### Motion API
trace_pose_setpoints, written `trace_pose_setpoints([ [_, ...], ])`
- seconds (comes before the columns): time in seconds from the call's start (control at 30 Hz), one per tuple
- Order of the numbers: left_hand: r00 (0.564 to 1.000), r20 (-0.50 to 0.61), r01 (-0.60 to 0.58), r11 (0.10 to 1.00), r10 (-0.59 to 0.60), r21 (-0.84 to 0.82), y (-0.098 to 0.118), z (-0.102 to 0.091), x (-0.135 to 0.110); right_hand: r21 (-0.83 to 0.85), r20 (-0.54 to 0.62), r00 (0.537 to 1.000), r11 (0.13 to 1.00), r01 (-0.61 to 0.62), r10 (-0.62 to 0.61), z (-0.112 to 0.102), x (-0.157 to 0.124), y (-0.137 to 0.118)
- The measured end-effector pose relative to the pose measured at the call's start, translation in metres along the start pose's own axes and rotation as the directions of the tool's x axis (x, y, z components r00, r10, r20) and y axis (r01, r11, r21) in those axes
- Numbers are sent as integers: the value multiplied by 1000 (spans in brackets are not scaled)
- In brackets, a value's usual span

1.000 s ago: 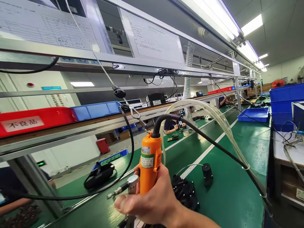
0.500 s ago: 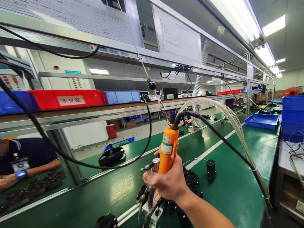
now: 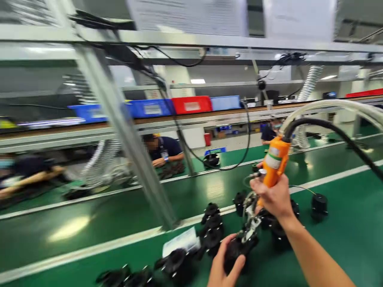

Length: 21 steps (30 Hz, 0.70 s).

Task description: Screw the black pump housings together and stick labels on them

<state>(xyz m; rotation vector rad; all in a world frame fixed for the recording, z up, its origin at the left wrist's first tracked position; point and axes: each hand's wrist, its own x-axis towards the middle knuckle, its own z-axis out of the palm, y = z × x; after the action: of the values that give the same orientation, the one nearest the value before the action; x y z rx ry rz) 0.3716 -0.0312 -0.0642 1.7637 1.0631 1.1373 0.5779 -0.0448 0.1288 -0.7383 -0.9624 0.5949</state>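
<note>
My right hand (image 3: 273, 197) is wrapped round an orange electric screwdriver (image 3: 274, 161) held upright, its metal tip pointing down at a black part. A black cable and clear hoses (image 3: 329, 109) arch away from the tool's top to the right. My left hand (image 3: 223, 263) grips that black part (image 3: 237, 249) from below, on the green belt near the bottom edge. More black parts (image 3: 212, 231) lie in a loose row to the left of it. The picture is blurred by motion.
A slanted metal post (image 3: 128, 135) stands on the green belt (image 3: 119, 215). Red and blue bins (image 3: 191, 104) sit on the shelf behind. Other people work across the belt (image 3: 161, 151). A black cylinder (image 3: 318, 204) stands at the right. A white slip (image 3: 179, 241) lies by the parts.
The view has swung down and left. My left hand has come into view holding a black part, and the screwdriver in my right hand now stands over it.
</note>
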Motion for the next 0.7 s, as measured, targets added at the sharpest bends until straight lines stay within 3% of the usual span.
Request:
trace_pose_setpoints([
  [0.13, 1000, 12, 8, 1000, -8, -3, -16, -3, -2, -91, -43, 996, 993, 76, -80, 0, -1, 5],
  [0.27, 999, 47, 21, 999, -18, -50, -25, -1, -5, -83, -38, 996, 993, 82, -86, 0, -4, 7],
  [0.57, 983, 150, 129, 977, -104, -169, -4, -4, -5, -161, -3, 995, 982, 99, -100, 12, -10, 12],
  [0.7, 976, 130, 196, 959, -172, -204, -2, -1, -5, -198, 32, 993, 973, 116, -112, 26, -16, 19],
])
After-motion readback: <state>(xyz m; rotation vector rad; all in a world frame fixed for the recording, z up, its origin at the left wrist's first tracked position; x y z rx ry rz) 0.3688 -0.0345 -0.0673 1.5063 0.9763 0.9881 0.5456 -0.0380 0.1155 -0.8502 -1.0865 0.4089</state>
